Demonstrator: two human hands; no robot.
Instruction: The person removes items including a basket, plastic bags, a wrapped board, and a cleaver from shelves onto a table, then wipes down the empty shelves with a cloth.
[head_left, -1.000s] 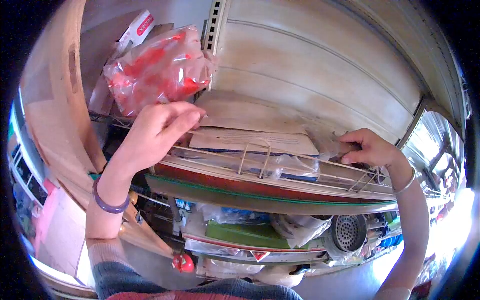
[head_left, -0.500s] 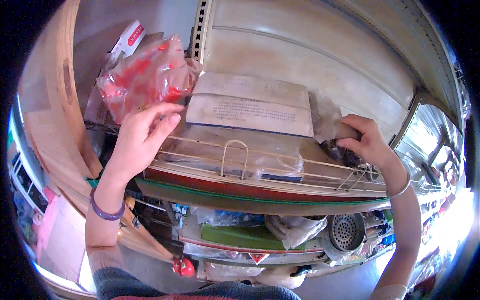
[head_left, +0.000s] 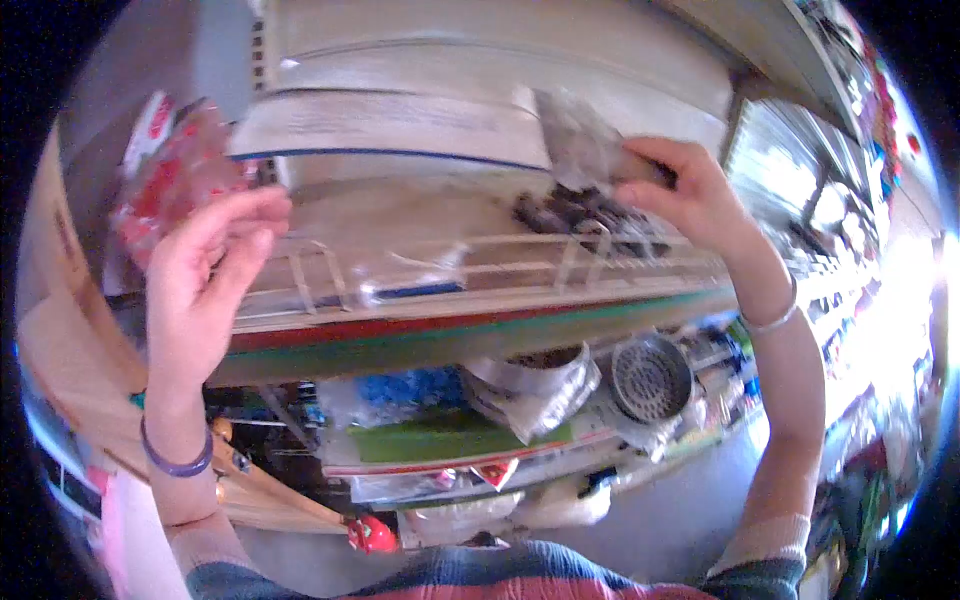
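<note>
My left hand (head_left: 205,280) is raised in front of the shelf, thumb and fingers apart with nothing visible between them. It is nearest to a clear plastic bag with red print (head_left: 185,175). My right hand (head_left: 690,195) has its fingers closed on the edge of a crumpled clear plastic bag (head_left: 580,135). Between the hands, set back on the shelf, is a flat pale box with printed text (head_left: 400,125) and a dark blue lower edge. Below the plastic bag lies a heap of dark items (head_left: 580,215), too blurred to name.
A low wire rail (head_left: 500,250) runs along the shelf's front edge. A smaller clear packet (head_left: 415,280) lies behind it. On the lower shelf are a perforated metal pot (head_left: 652,375), a plastic-wrapped pot (head_left: 530,385) and a green panel (head_left: 460,440). A wooden post stands at left.
The view has swung right, so the shelf and box appear further left and higher. My right hand still grips the plastic bag, and more of the dark items show below it.
</note>
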